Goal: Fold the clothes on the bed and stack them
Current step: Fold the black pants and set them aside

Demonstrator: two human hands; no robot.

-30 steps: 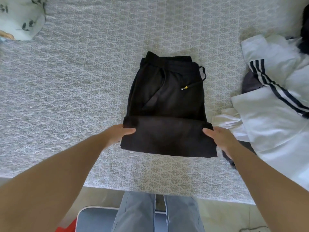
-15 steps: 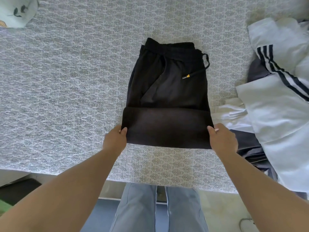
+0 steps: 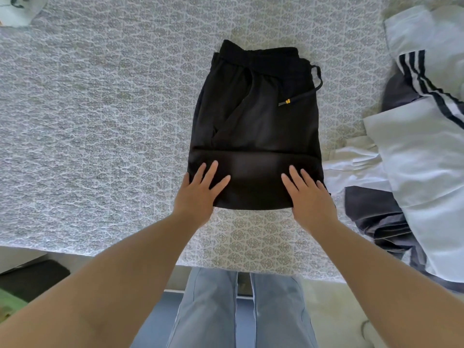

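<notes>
Count: we see one pair of black trousers (image 3: pixel 253 126), two hands and one loose heap of clothes (image 3: pixel 421 156).
Trousers: they lie folded in the middle of the bed (image 3: pixel 100 121), waistband away from us, and the near end is turned up over itself in a thick band. The cloth is plain black. A dark drawstring (image 3: pixel 305 92) with a yellow tip curls across the right side.
Left hand (image 3: pixel 200 192): ours lies flat on the near left corner of the fold, fingers straight and spread, gripping nothing.
Right hand (image 3: pixel 307 194): ours lies flat on the near right corner, fingers straight, gripping nothing.
Heap: white cloth with dark stripes over dark grey cloth, unfolded, at the right, just beside the trousers.
Bed: it has a grey patterned cover.
</notes>
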